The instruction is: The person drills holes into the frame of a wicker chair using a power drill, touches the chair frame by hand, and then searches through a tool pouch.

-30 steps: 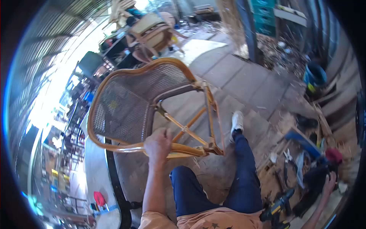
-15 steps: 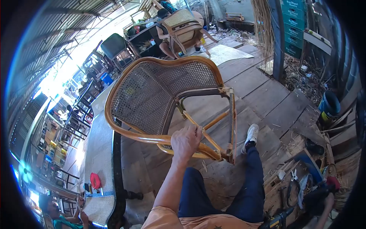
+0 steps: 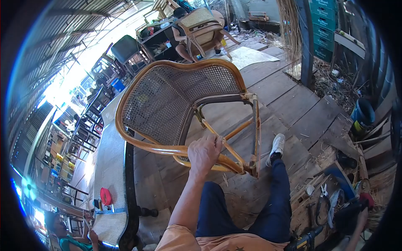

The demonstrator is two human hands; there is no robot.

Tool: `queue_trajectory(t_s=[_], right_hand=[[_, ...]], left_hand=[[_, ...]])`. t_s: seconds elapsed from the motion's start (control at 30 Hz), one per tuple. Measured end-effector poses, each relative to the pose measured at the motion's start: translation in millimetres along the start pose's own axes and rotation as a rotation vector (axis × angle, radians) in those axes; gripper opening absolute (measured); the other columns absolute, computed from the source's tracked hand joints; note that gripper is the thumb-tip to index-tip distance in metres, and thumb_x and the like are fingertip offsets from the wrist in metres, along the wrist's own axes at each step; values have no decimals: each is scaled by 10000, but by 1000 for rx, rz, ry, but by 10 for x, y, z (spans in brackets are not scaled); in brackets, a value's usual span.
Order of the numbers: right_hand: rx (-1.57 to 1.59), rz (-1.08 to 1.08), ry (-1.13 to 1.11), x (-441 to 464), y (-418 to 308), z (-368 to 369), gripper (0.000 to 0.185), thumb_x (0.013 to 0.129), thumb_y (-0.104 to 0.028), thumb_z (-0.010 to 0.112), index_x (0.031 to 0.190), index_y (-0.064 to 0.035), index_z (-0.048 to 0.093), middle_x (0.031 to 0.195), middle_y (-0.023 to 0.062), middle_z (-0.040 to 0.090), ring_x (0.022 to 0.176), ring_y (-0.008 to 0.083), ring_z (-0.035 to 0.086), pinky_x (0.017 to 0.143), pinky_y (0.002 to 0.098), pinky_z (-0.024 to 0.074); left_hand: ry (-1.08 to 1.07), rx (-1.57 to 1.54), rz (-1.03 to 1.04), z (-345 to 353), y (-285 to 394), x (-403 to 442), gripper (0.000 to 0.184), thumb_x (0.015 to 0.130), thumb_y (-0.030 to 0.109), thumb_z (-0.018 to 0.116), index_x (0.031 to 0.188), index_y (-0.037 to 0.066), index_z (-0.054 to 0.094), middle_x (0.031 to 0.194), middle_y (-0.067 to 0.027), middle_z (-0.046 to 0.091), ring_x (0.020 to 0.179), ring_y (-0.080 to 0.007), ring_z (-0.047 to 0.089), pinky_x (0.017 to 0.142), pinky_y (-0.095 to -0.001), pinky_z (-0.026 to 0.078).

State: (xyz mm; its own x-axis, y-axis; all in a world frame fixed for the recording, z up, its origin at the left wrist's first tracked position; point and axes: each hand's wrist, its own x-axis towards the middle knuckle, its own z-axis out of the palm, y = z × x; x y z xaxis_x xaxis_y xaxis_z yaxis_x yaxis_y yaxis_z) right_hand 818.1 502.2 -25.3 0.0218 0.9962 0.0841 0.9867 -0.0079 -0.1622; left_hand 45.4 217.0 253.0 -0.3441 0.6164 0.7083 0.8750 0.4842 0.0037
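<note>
My left hand (image 3: 204,154) is wrapped round the near end of the curved arm of a rattan armchair (image 3: 151,147). The chair has a woven cane back and an open seat frame, with crossed rods showing through it. It stands tilted in front of my legs on the wooden floor. At the lower right edge, a small dim hand (image 3: 362,216) shows beside a dark object (image 3: 349,215); I cannot tell whether this hand is mine, or how its fingers are set.
Left of the chair is a long cane-topped piece (image 3: 111,167) with a red roll (image 3: 106,196) on it. Tools, including pliers (image 3: 324,190), lie in a wooden box (image 3: 299,203) at my right. Ahead, a person sits behind another cane chair (image 3: 201,25); another person (image 3: 63,234) works lower left.
The armchair has shifted very slightly in view, its back rim a little higher. My left hand keeps its hold on the chair arm.
</note>
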Motion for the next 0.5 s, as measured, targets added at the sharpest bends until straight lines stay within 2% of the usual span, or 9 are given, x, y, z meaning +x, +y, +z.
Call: queue_trajectory(t_s=[0.1, 0.33, 0.37, 0.5], right_hand=[[-66, 77, -124, -8, -11, -23, 336, 856, -132, 411, 1114, 49, 526, 1039, 257, 585, 999, 410, 542, 845, 429, 419], [-239, 313, -394, -183, -179, -337, 318, 840, -142, 422, 1072, 48, 528, 1074, 275, 571, 1055, 434, 516, 883, 442, 419], [-247, 338, -396, -62, -54, -169, 318, 840, -142, 422, 1072, 48, 528, 1074, 275, 571, 1055, 434, 516, 883, 442, 419], [-780, -141, -415, 321, 360, 477, 243, 847, -133, 433, 978, -72, 627, 994, 129, 632, 904, 296, 591, 758, 449, 445]], left_hand=[[-63, 1, -49, -68, 59, 19, 155, 786, 219, 619, 724, 78, 607, 662, -77, 615, 607, -265, 602, 591, -370, 464], [-69, -9, -62, -67, 85, 31, 171, 792, 234, 615, 723, 78, 613, 679, -95, 623, 621, -288, 610, 591, -391, 468], [-82, -11, -67, -80, 98, 36, 172, 792, 238, 614, 724, 81, 615, 682, -97, 625, 624, -294, 611, 591, -393, 470], [-53, 46, -61, -23, 65, 13, 182, 798, 250, 608, 713, 89, 616, 675, -105, 621, 632, -320, 608, 585, -404, 471]])
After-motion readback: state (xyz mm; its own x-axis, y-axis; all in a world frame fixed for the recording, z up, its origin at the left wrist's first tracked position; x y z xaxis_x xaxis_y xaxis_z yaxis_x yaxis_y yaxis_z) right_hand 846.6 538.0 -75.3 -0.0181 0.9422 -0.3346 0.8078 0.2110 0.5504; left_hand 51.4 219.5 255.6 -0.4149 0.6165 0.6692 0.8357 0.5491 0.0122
